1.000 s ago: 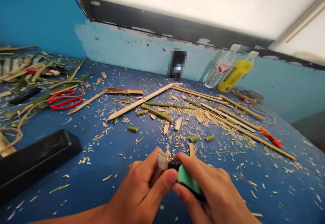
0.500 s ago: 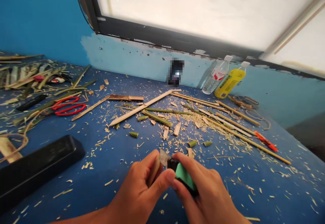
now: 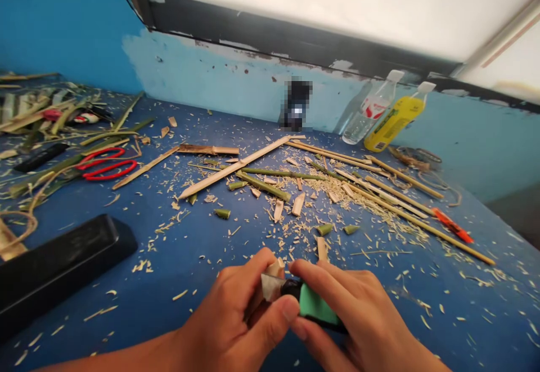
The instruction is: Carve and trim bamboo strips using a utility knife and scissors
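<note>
At the near middle of the blue table, my left hand (image 3: 240,313) is closed round a small pale piece of bamboo (image 3: 276,269), mostly hidden by the fingers. My right hand (image 3: 358,310) grips a green-and-black utility knife (image 3: 317,305) by its handle. The short, wide blade (image 3: 271,287) points left and lies against or just in front of the bamboo piece; exact contact is unclear. My left thumb rests near the black blade holder, close to my right fingertips. Just beyond my hands lies a loose bamboo chip (image 3: 322,248).
Bamboo sticks (image 3: 236,167), offcuts and shavings litter the blue table (image 3: 177,338). A black box-like object (image 3: 63,265) and red-handled scissors (image 3: 107,164) lie left. An orange cutter (image 3: 453,225) lies right. Two bottles (image 3: 373,107) and a blurred dark object (image 3: 296,104) stand against the wall.
The blade has swung lower and now lies across the near side of the bamboo, whose pale tip shows above it. The knife handle is more level. The view has tipped slightly down.
</note>
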A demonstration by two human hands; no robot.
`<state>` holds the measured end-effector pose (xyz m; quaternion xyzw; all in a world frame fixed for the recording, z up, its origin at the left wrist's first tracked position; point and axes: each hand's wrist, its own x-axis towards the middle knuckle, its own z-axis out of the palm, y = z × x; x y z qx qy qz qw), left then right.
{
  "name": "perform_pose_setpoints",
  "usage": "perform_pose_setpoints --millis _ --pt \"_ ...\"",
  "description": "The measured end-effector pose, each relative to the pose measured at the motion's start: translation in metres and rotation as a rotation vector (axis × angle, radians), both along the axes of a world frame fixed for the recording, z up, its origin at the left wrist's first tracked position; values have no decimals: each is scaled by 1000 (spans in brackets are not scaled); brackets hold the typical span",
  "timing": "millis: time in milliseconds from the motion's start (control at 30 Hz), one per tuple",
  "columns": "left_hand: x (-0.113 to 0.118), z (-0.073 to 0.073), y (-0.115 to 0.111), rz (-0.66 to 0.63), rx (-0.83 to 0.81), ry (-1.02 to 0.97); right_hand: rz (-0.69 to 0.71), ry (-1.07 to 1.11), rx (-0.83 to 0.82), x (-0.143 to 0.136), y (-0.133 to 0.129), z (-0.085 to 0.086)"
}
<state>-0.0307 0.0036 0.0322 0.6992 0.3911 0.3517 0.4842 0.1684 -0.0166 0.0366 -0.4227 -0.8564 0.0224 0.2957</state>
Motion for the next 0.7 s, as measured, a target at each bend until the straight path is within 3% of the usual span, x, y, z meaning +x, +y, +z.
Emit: perform_pose_setpoints --millis 200,533,700 --pt "-7 -8 8 -120 175 23 20 26 -22 2 1 6" --pt "-7 -9 5 -178 -33 6 11 29 -98 2 0 8" --pt "-6 -8 6 -192 17 28 10 32 -91 4 -1 8"
